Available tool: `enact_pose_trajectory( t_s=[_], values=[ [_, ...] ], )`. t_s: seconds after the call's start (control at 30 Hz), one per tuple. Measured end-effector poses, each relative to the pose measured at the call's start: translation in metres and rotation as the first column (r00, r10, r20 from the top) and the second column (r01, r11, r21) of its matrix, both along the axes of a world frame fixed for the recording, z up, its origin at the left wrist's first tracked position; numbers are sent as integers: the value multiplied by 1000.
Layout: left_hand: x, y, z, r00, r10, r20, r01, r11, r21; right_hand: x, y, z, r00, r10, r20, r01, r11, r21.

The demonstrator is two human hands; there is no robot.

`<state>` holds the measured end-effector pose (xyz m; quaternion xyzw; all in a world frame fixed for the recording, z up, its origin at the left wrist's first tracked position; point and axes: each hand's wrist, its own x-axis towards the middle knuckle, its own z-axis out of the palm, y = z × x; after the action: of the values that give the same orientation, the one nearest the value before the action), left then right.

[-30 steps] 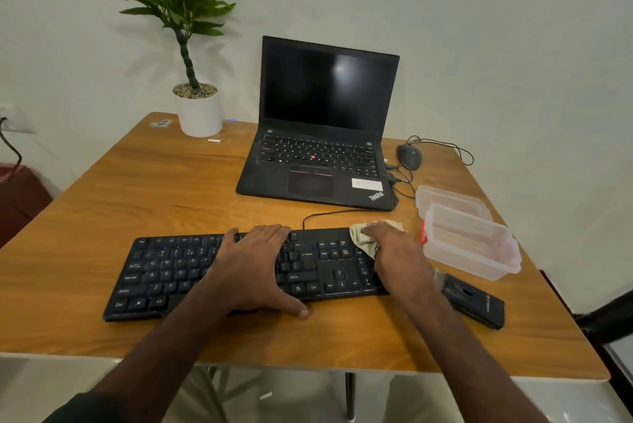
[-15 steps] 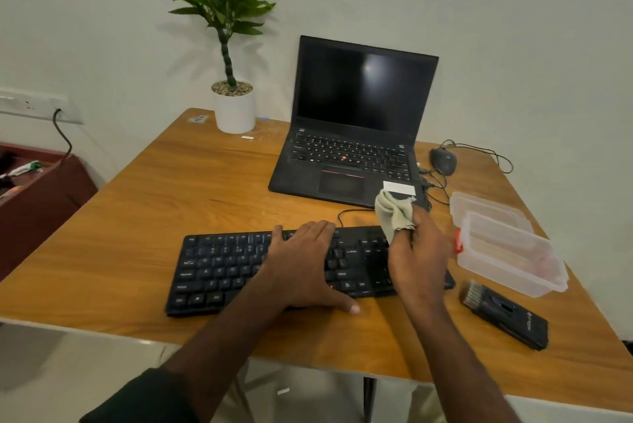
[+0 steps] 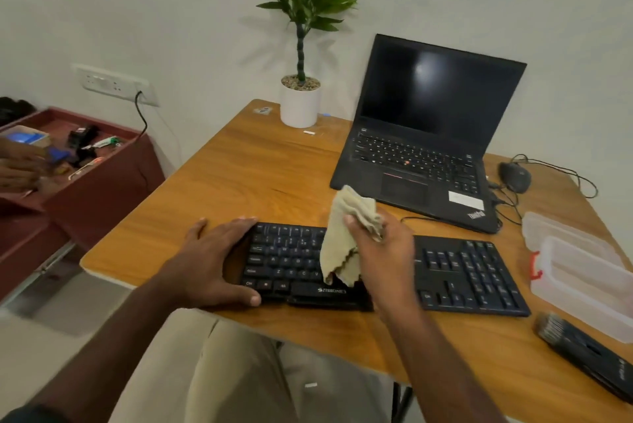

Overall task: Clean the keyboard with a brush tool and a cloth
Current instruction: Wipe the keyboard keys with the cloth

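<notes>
A: Start at the left. What is off the bench?

B: A dark red open box (image 3: 102,162) of small odds and ends sits lower down, well apart from the wooden bench (image 3: 239,176), under a white wall socket (image 3: 113,83). Another person's hand shows at the frame's edge there; I cannot tell what it is doing.

A: And the left hand (image 3: 212,261)?

B: Spread flat, fingers straight, it presses on the left end of the flat black plastic keyboard (image 3: 469,272), thumb along the front edge. It holds nothing; I judge it a brace.

A: The keyboard itself?

B: It lies across the front of the bench, near the edge. Stiff and light, I would guess, so liable to slide when rubbed; holding down one end is sensible.

A: The cloth?

B: The beige soft cloth (image 3: 342,241) is pinched between the thumb and curled fingers of the right hand (image 3: 383,251), raised over the middle keys and hanging limp. It should mould to the keycaps; bunching it gives firmer wiping.

A: Room to move?

B: Bare wood lies behind the keyboard on the left. Behind it to the right stand a white potted green plant (image 3: 301,97) and an open black laptop (image 3: 428,135), with a black wired mouse (image 3: 513,176) beside it. At the right are clear plastic containers (image 3: 582,272), just beside the keyboard's end, and the black brush tool (image 3: 582,350), near the front edge, where a wide sweep could knock it.
</notes>
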<state>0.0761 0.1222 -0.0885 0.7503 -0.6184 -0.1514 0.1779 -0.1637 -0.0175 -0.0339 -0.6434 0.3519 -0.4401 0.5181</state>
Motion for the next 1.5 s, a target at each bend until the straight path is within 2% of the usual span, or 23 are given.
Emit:
enact_pose_trajectory(
  t_s=[0.07,0.13,0.2,0.23,0.4,0.57,0.8,0.93,1.0,1.03,1.1,1.17,1.37,1.5],
  values=[
    [3,-1,0,1000,-12,-8,12,1000,-11,28,7,-1,992,14,-125,-57,935,-349],
    [4,-1,-2,1000,-11,-12,11,999,-30,56,15,-7,932,22,-362,-232,803,-549],
    [5,-1,-4,1000,-11,-7,11,999,-39,77,26,-21,813,-24,-582,-399,705,-586],
    [5,-1,-4,1000,-7,-6,6,999,-38,83,33,-28,757,-27,-652,-460,687,-562],
    [3,-3,-5,1000,8,22,-8,1000,-25,80,43,-29,543,67,-837,-633,688,-355],
    [3,-4,-2,999,1,48,-2,1000,18,54,33,-9,485,36,-874,-618,721,-313],
    [2,-5,-3,999,10,41,-11,1000,19,7,9,-1,450,-160,-878,-415,833,-365],
    [2,-6,-4,999,13,44,-13,1000,4,40,24,-4,637,-182,-749,-320,822,-471],
    [1,-6,-4,999,14,45,-14,1000,-5,62,34,-11,689,-104,-717,-387,784,-486],
    [2,-6,-5,999,12,42,-12,1000,-6,71,38,-14,669,-63,-741,-457,752,-476],
    [2,-6,-5,999,10,34,-10,1000,1,79,43,-19,556,-7,-831,-584,708,-397],
    [3,-7,-5,999,14,32,-14,1000,6,75,40,-19,495,-14,-869,-613,703,-360],
    [4,-7,-5,999,11,44,-12,1000,19,24,21,-4,517,-102,-850,-482,785,-388],
    [3,-6,-4,999,9,47,-10,1000,21,-18,0,-1,445,-174,-879,-428,821,-379]
  ],
)
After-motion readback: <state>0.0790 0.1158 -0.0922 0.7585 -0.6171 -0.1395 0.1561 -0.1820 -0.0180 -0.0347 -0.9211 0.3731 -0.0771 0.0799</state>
